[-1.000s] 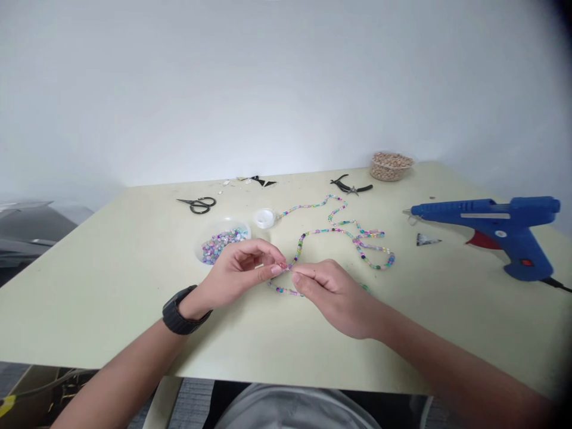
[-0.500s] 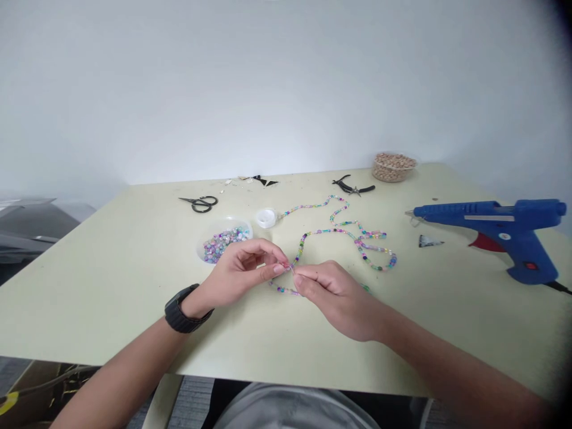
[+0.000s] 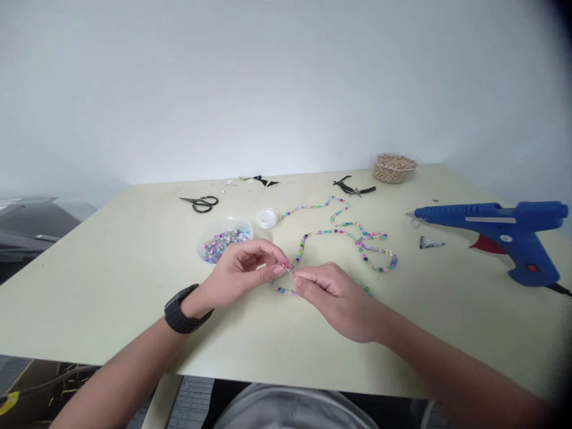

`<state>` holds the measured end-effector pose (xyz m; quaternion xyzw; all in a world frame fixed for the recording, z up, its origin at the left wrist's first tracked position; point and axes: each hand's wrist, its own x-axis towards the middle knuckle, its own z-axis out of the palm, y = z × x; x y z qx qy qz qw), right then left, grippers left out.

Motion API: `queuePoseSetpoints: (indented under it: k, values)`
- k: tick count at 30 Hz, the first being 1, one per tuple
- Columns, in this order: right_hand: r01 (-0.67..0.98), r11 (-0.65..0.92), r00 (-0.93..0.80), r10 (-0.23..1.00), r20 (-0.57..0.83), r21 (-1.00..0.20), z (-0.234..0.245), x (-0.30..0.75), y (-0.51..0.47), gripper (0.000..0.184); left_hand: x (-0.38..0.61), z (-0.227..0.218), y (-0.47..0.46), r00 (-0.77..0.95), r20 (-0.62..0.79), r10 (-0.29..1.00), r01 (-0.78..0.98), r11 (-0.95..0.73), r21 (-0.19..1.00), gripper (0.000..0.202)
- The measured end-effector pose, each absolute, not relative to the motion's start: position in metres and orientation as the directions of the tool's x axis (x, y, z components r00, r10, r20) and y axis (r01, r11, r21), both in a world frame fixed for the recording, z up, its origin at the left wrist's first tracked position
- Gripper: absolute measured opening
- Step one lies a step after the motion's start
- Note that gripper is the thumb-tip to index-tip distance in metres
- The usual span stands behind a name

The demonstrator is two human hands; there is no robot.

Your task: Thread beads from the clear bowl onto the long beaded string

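Note:
My left hand (image 3: 248, 265), wearing a black wristwatch (image 3: 187, 310), pinches a small pink bead (image 3: 285, 266) between thumb and fingertips. Facing it, my right hand (image 3: 335, 298) is closed on a thin pale string (image 3: 289, 271) that stretches straight to the bead. A long string of multicoloured beads (image 3: 328, 232) winds over the table behind and beneath my hands, and part of it is hidden by the right hand. Just beyond my left hand stands a clear bowl of loose beads (image 3: 223, 243), with a white spool (image 3: 267, 218) beside it.
Scissors (image 3: 201, 204) lie at the back left, black scraps (image 3: 266, 180) and pliers (image 3: 354, 186) at the back. A tub of brown pellets (image 3: 394, 168) stands at the back right. A blue glue gun (image 3: 487, 217) with a cord lies right, near a small tube (image 3: 431, 242).
The string between my fingertips was curved and is now drawn straight. Both hands stay in almost the same place.

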<state>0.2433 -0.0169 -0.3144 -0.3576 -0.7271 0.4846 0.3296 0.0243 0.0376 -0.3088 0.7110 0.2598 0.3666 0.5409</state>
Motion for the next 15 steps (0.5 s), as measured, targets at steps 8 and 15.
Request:
queuePoseSetpoints:
  k: [8,15]
  values:
    - [0.186,0.261,-0.531,0.838,0.127,-0.947,-0.3135,0.2422,-0.0161,0.042,0.0261,-0.3083,0.0351,0.613,0.246,0.751,-0.032,-0.287,0.958,0.008]
    - [0.231,0.23,-0.542,0.837,0.072,-0.945,-0.3156,0.2415,-0.0167,0.042,0.0246,-0.3097,0.0356,0.609,0.313,0.729,-0.028,-0.375,0.927,0.008]
